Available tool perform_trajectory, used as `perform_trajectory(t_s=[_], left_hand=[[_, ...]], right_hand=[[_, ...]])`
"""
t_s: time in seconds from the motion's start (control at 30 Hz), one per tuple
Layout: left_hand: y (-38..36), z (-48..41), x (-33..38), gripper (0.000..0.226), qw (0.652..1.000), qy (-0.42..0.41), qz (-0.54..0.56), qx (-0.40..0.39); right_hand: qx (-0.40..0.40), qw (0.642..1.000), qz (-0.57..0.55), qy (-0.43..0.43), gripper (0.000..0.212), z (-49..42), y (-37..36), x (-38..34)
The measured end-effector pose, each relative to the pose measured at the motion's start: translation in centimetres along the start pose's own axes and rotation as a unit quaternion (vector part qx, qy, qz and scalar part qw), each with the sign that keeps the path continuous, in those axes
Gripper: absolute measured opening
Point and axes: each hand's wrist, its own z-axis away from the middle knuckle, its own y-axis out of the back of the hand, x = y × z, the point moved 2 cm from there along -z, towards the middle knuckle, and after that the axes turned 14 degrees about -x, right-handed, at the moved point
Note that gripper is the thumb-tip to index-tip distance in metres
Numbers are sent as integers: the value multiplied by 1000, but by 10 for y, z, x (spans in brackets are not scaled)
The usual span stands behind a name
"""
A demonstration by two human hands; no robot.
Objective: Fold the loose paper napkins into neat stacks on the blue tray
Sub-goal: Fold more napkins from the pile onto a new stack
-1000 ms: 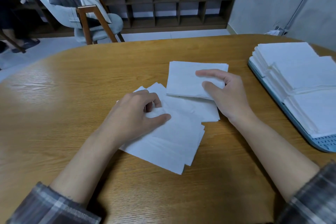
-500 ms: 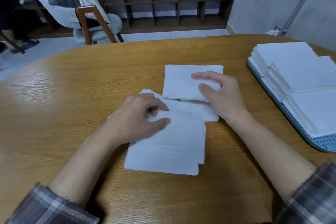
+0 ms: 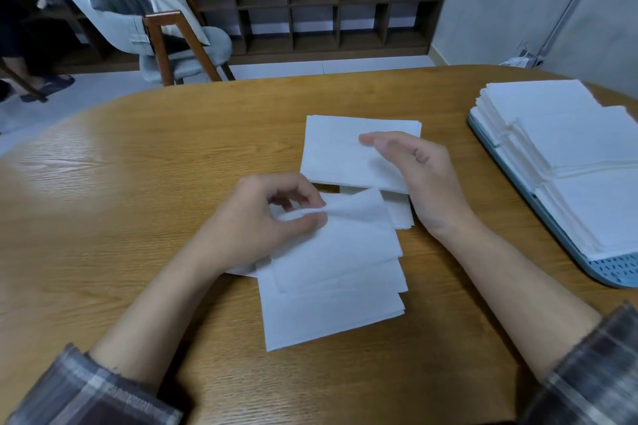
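Note:
A pile of loose white napkins (image 3: 331, 300) lies on the wooden table in front of me. My left hand (image 3: 266, 221) pinches the far edge of the top napkin (image 3: 348, 217) between thumb and fingers and lifts it off the pile. Just beyond lies a small folded stack (image 3: 338, 155). My right hand (image 3: 421, 176) hovers over the stack's right side, fingers straight and relaxed, holding nothing. The blue tray (image 3: 614, 272) sits at the right edge of the table with stacks of folded napkins (image 3: 569, 155) on it.
The oval wooden table (image 3: 138, 203) has bare wood to my left and at the far side. Behind it stand a grey chair with wooden legs (image 3: 172, 41) and a dark shelf unit (image 3: 324, 0). A person's feet (image 3: 45, 83) show at far left.
The loose pile has turned to lie squarer to me. My left hand has raised the top napkin's edge. My right hand has lifted off the folded stack and opened.

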Motion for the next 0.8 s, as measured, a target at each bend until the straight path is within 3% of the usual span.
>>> perform_trajectory(t_s=[0.1, 0.17, 0.23, 0.4, 0.6, 0.8], left_hand=[[4, 0, 5, 13, 987, -34, 147, 61], [4, -1, 7, 23, 974, -45, 191, 109], [2, -2, 8, 32, 965, -40, 216, 143], [-1, -3, 3, 7, 983, 3, 121, 141], [5, -2, 0, 23, 976, 46, 122, 172], [7, 1, 1, 26, 988, 7, 54, 141]], right_hand=[[-85, 993, -84, -16, 35, 3, -7, -3], [-121, 987, -101, -22, 22, 7, -15, -2], [-98, 991, -85, -32, 10, 7, -19, -2], [-45, 987, -135, -68, 17, 5, -12, 3], [-88, 979, -175, -53, 30, 4, -15, -1], [-152, 972, -163, -75, 32, 7, -21, -6]])
